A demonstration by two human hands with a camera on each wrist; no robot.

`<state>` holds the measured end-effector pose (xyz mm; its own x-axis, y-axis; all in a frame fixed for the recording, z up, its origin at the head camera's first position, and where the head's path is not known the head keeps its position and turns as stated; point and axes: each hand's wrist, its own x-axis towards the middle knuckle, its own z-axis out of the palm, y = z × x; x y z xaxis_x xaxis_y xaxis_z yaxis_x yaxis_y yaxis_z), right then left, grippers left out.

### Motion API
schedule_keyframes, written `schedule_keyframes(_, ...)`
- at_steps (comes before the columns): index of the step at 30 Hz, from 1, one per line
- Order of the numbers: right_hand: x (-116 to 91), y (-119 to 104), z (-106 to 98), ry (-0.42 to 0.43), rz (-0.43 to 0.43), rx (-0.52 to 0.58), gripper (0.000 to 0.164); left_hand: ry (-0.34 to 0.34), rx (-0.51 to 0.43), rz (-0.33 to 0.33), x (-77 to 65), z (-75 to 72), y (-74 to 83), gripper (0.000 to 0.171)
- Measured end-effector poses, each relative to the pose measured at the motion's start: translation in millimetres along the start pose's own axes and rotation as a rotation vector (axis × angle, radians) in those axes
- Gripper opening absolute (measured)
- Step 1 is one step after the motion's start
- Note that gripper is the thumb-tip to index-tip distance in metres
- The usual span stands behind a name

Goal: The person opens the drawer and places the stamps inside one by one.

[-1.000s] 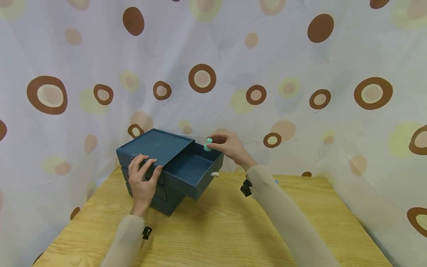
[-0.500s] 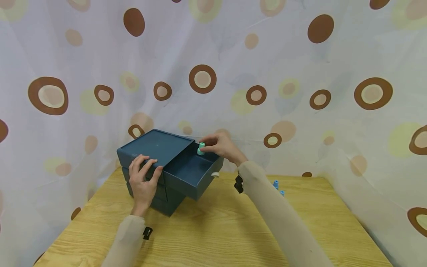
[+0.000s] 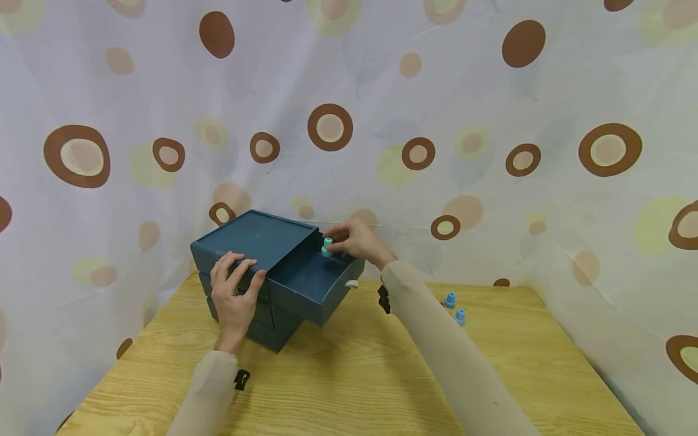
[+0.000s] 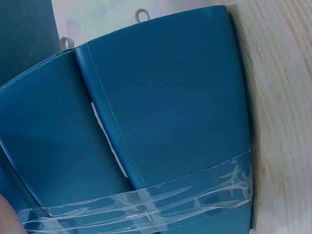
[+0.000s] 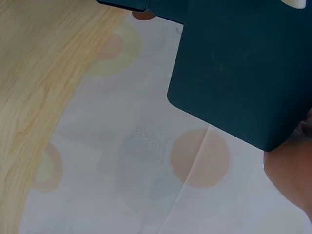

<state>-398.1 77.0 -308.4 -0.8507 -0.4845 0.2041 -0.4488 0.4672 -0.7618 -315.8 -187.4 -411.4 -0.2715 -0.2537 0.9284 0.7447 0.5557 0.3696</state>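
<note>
A dark blue drawer cabinet point(image 3: 253, 236) stands on the table with its top drawer point(image 3: 311, 272) pulled out to the right. My left hand point(image 3: 234, 300) rests spread on the cabinet's near side, fingertips over the top edge. Between thumb and fingers, my right hand point(image 3: 357, 241) pinches a small mint-green stepped peg point(image 3: 327, 247), upright and low inside the drawer's far end. In the right wrist view, part of that hand point(image 5: 290, 170) shows beside the drawer wall point(image 5: 234, 73); the peg is hidden there.
Two small blue stepped pegs point(image 3: 460, 317) stand on the wooden table point(image 3: 349, 387) beyond my right forearm, with a bit of something red beside them. Clear tape point(image 4: 185, 195) wraps the cabinet's side. A white pull tab point(image 3: 351, 284) sticks out from the drawer front.
My right hand has moved left and down into the drawer with the mint-green peg. The blue pegs have come into view past the forearm. My left hand has stayed put.
</note>
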Motion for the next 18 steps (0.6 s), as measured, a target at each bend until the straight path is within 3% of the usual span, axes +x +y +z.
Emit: schedule_keyframes(18,-0.3,-0.9,3.8,-0.027,0.006,-0.029,0.032,-0.005,0.010,-0.004,-0.6,-0.3,-0.3,0.037)
